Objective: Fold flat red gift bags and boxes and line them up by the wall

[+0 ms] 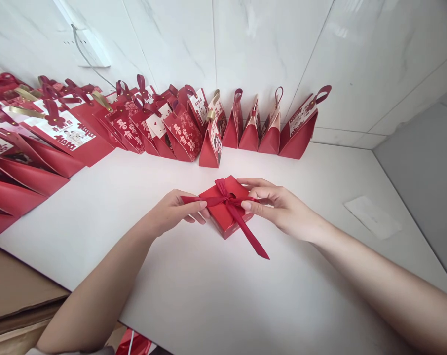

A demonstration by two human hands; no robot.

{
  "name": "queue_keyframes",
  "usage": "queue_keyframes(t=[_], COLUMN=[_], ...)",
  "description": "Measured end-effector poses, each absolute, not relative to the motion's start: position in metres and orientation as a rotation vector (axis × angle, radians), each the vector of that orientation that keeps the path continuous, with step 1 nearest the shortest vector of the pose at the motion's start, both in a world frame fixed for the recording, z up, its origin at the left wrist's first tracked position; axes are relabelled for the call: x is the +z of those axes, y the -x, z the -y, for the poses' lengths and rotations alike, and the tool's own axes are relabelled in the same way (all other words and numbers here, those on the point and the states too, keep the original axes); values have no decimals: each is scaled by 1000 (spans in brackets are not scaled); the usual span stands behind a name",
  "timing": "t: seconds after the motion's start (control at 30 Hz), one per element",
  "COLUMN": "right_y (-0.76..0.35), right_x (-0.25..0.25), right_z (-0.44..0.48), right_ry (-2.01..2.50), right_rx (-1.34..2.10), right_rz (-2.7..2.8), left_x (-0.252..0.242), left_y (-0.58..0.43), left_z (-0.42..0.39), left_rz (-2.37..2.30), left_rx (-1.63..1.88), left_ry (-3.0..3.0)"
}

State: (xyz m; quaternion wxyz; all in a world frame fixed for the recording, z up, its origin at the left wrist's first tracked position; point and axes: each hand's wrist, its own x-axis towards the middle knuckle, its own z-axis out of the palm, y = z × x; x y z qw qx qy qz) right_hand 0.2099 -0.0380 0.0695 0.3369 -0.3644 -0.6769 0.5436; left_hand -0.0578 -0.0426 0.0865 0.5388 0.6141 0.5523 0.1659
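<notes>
A small red gift box (223, 217) lies on the white table (216, 296) in front of me. A dark red ribbon (245, 231) is knotted across its top, with one long tail trailing toward me on the right. My left hand (175, 209) pinches the ribbon's left end beside the box. My right hand (279, 204) pinches the ribbon at the box's right edge, close to the knot.
A long row of red gift bags (179, 128) with ribbon handles and printed cards lines the marble wall from the far left to one bag (299, 130) at centre right. A white paper slip (373, 217) lies at the right. Brown cardboard (16, 286) sits below the table's left edge.
</notes>
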Motion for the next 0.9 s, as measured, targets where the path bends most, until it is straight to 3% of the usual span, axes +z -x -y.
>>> queue_keyframes(t=[0.37, 0.9], right_y=[-212, -212], right_x=[61, 64], right_z=[25, 24], right_ry=[879, 810], right_rx=[1621, 1658], right_rz=[1647, 1748], left_x=[91, 88], left_y=[65, 81], left_z=[39, 31], left_rz=[-1122, -788], left_rx=[301, 121], left_ry=[-1573, -1640])
